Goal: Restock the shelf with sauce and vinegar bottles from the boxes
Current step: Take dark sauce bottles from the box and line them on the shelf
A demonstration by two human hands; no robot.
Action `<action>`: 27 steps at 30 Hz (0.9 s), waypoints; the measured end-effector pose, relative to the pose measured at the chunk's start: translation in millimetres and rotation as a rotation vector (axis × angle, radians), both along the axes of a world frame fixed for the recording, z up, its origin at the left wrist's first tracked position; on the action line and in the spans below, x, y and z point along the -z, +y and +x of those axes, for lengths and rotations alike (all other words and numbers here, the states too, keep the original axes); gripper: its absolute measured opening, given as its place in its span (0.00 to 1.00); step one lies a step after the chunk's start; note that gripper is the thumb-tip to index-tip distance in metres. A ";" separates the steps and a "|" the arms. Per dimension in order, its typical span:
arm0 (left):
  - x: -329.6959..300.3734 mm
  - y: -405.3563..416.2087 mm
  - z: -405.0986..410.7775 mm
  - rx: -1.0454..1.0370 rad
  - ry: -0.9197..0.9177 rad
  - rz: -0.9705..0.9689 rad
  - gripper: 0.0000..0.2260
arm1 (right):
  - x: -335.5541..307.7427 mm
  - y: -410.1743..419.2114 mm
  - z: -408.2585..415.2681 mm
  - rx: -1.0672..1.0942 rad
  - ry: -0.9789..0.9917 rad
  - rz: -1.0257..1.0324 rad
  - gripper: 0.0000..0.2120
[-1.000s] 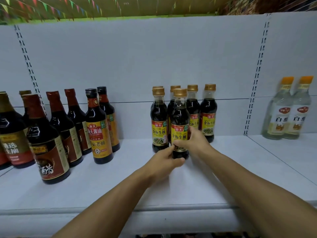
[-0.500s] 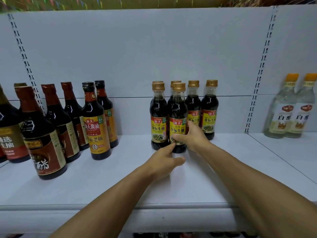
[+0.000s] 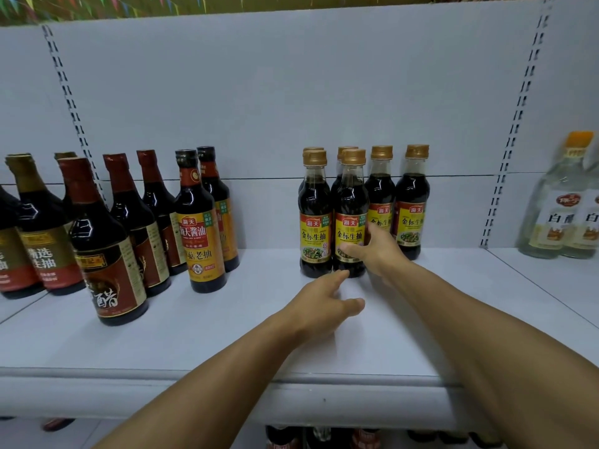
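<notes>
Hands over a white shelf (image 3: 227,338). The right hand (image 3: 376,254) is laid against the front soy bottle (image 3: 351,215), thumb across its yellow label, fingers loosely curved round its right side. The left hand (image 3: 324,303) is held just in front of that bottle, fingers relaxed and spread, nothing gripped. Five like bottles are ranked beside and behind it; vinegar bottles (image 3: 564,215) are seen far right.

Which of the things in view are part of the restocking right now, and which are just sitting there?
In the job:
- front gold-capped soy sauce bottle, gripped by the right hand
- left hand, open beside its base
- shelf

Just sitting there:
- red-capped dark bottles on the left
- clear vinegar bottles at far right
</notes>
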State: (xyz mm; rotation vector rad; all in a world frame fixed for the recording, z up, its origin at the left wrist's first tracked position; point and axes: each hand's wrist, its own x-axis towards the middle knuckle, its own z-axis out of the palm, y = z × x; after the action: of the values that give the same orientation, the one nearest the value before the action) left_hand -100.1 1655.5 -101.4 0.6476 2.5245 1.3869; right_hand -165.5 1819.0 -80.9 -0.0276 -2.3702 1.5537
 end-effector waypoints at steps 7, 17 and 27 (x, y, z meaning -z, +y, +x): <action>-1.1 -4.6 11.7 -0.004 0.004 0.012 0.31 | 0.6 -1.1 7.7 0.023 -0.045 0.027 0.26; -2.3 -0.4 27.7 0.022 0.036 -0.009 0.31 | -0.7 -2.6 57.6 0.007 -0.041 0.200 0.17; -1.6 -2.3 59.4 0.037 0.126 -0.051 0.29 | -7.1 -19.8 129.1 -0.021 0.004 0.271 0.11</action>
State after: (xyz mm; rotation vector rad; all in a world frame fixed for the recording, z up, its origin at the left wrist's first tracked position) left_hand -40.8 1653.2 -99.8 0.7920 2.6201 1.3038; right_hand -36.4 1799.3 -73.8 0.0605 -2.5638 1.2270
